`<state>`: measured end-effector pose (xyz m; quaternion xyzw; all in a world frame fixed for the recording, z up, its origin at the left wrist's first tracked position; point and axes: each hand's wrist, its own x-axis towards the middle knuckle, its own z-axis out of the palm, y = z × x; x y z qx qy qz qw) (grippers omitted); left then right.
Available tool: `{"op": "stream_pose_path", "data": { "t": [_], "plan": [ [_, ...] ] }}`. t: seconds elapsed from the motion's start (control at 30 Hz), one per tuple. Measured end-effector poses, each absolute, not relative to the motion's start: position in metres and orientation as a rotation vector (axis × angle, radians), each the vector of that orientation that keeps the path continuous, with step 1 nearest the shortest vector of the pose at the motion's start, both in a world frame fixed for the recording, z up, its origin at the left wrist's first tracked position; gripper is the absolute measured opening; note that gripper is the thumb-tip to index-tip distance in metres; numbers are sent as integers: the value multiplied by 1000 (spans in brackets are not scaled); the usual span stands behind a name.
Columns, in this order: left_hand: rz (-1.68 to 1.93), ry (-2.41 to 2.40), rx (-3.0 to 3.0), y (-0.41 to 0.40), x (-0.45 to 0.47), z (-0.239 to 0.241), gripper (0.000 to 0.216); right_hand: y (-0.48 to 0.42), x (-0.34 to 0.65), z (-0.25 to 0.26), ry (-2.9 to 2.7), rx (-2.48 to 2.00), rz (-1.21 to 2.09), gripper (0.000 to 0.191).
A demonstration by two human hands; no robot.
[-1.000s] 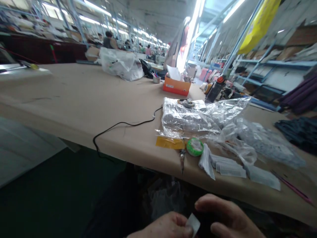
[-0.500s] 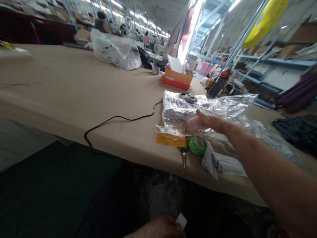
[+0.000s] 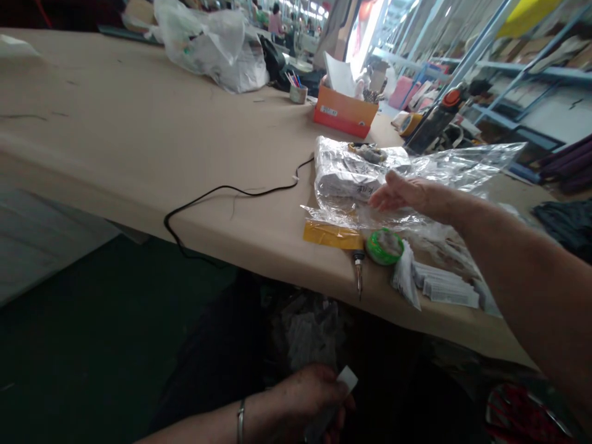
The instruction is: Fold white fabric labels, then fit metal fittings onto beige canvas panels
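Observation:
Below the table edge, my left hand (image 3: 314, 398) is closed, with a small white slip (image 3: 348, 378) poking out between thumb and fingers. Something pale under that hand is too dark to make out. Over the table my right hand (image 3: 400, 192) is stretched out open, its fingers at a clear plastic bag (image 3: 345, 172) with white packs inside; whether they touch it I cannot tell. Near it lie a strip of yellow tape (image 3: 332, 235), a roll of green tape (image 3: 385, 246) and a tool with a thin metal tip (image 3: 359, 275). Several printed white labels (image 3: 448, 288) lie to the right.
A black cord (image 3: 222, 187) crosses the table and hangs over its front edge. Farther back stand an orange box (image 3: 345, 111), a pen cup (image 3: 298, 94) and a large white plastic bag (image 3: 217, 46). A dark bottle (image 3: 432, 126) leans at the right.
The view has tipped downward, so the table sits higher in the picture. More of my left forearm shows, with a bracelet. My right hand remains over the plastic bag, fingers still stretched out.

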<state>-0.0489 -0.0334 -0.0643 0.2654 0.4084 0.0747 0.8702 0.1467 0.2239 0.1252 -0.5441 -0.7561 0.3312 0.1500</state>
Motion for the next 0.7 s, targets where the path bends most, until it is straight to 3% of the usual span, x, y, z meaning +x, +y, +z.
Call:
{"op": "stream_pose_path", "data": {
  "t": [0.43, 0.6, 0.7],
  "plan": [
    [208, 851, 571, -29, -56, -60, 41, 221, 69, 125, -2520, -1608, 613, 52],
    [304, 788, 470, -20, -69, -31, 41, 142, 94, 166, -2432, -1277, 88, 28],
    [342, 718, 448, -20, -73, -13, 38, 70, 113, 150, -2257, -1306, 64, 18]
  ]
}}
